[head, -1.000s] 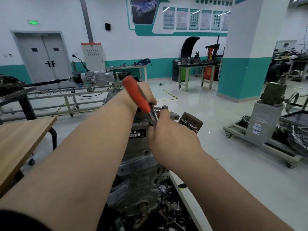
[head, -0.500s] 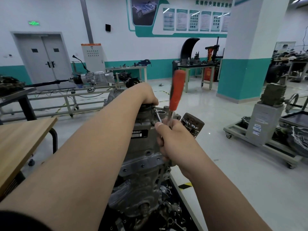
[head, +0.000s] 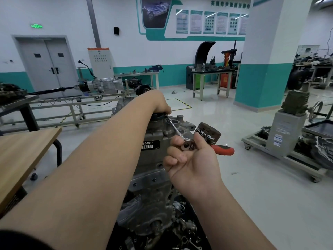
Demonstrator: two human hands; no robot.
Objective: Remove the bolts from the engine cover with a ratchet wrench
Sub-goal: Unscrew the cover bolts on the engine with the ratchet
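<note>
Two hands in centre frame, both working on one tool. The right hand (head: 191, 160), centre right, is palm-up, with thumb and fingers pinching the metal head of the ratchet wrench (head: 188, 145). The wrench's red handle sticks out to the right past the thumb. Its thin extension bar runs up and left from the head to the top of the engine (head: 155, 179). The left hand (head: 158, 103), upper centre, sits on that top edge with fingers curled down right at the bar's far tip. We cannot tell whether they pinch the bar or just steady it. The hands are apart, joined only by the bar.

The engine cover (head: 158, 134), grey with a barcode label, faces us just left of the right hand. The bolt is hidden under the left fingers. An oil filter (head: 210, 133) juts out just right of the wrench head.

In the rest of the frame we see a wooden table (head: 23, 150) at lower left and a double door (head: 47, 64) at upper left. A gearbox rig (head: 100, 84) is left of centre, a teal-and-white pillar (head: 266, 60) upper right and a grey trolley (head: 286, 141) at the right edge.
</note>
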